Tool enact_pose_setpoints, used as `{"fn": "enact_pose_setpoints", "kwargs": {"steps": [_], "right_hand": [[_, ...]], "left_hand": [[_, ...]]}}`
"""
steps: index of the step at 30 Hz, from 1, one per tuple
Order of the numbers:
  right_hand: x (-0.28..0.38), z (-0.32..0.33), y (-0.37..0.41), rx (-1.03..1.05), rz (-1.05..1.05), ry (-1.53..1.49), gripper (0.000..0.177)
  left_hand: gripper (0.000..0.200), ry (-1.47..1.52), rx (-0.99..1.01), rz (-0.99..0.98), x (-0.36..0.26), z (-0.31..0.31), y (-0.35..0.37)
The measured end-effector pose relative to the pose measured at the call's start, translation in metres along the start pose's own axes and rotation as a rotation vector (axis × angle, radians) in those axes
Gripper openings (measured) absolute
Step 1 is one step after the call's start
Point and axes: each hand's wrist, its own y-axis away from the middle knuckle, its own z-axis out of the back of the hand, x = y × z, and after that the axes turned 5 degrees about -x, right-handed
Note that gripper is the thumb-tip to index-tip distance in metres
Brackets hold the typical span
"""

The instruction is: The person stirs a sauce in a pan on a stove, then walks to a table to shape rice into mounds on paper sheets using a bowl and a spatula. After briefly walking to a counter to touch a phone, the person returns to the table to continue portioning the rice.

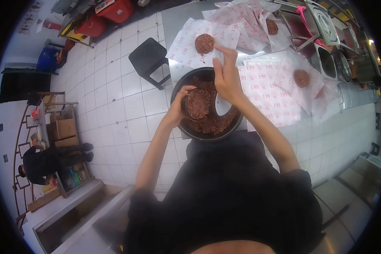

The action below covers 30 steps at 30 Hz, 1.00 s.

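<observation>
A wide dark pot [183, 132] holds loose reddish-brown grainy food [211, 128] that looks like cooked rice, with a pale smooth patch showing at its right side. Over the pot, my left hand [177, 111] is wrapped round a small round bowl [184, 106] packed with the same food [198, 104]. My right hand [228, 80] is raised at the pot's right rim, thumb and index finger stretched apart. Its index fingertip comes close to a rounded brown mound [204, 43] on a sheet of printed paper [184, 44]. A few crumbs lie below that mound.
More printed sheets [266, 95] cover the metal table, bearing further mounds [301, 78] [272, 27]. Metal pans [326, 61] stand along the right. A black stool [149, 59] is left of the table. A person in dark clothes [46, 163] is by shelves at far left.
</observation>
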Motion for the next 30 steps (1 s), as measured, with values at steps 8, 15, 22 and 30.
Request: {"fn": "enact_pose_setpoints", "kwargs": {"steps": [8, 15, 22, 30], "right_hand": [[-0.01, 0.02, 0.041, 0.308, -0.084, 0.023, 0.05], [-0.056, 0.195, 0.103, -0.095, -0.464, 0.359, 0.042], [-0.099, 0.286, 0.137, -0.142, -0.539, 0.373, 0.042], [-0.126, 0.302, 0.083, -0.004, -0.296, 0.587, 0.046]], "left_hand": [[0.059, 0.552, 0.041, -0.013, -0.005, 0.002, 0.004], [0.072, 0.826, 0.167, -0.029, 0.004, -0.129, -0.002], [0.039, -0.463, -0.313, -0.532, 0.06, -0.263, -0.091], [0.067, -1.167, -0.542, -0.907, 0.104, -0.306, -0.126]]}}
